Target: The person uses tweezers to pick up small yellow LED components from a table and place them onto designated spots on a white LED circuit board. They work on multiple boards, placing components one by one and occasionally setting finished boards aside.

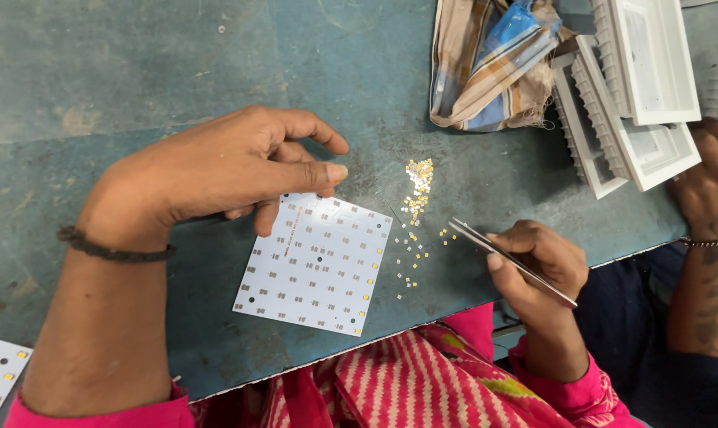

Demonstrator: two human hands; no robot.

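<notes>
White square circuit board lies on the teal worktop, yellow chips filling only its right edge; most pads bare. Left hand pins its corner, empty; right hand grips metal tweezers beside loose yellow chips.

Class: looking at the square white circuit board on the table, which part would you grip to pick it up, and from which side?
Probably pinch the circuit board by its bare near-right edge, coming from the table's front: it lies flat, the left hand covers its far corner, and the edges avoid the mounted parts.
</notes>
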